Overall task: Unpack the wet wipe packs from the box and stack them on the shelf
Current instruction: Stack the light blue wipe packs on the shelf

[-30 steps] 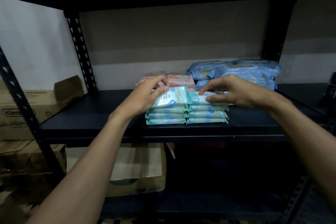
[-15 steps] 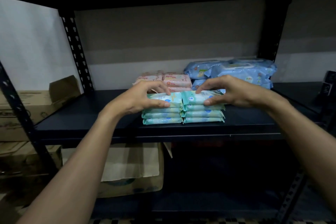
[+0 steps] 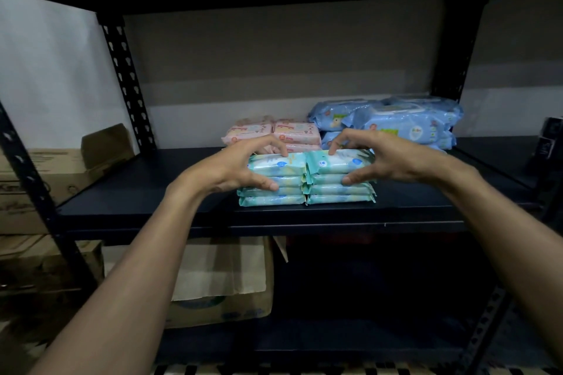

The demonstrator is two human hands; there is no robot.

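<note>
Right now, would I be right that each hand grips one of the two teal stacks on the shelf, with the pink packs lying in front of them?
Not quite: the pink packs lie behind the teal stacks, not in front, as the head view shows. The rest holds: the left hand grips the left stack and the right hand the right one, on the shelf.

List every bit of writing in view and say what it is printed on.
Nothing here can be read as words.
Teal packs: print too small to read.
Blue packs: green label, blurred.
Pink packs: print blurred.
Left box: dark logo, blurred.
Lower box: blue print, blurred.
</note>
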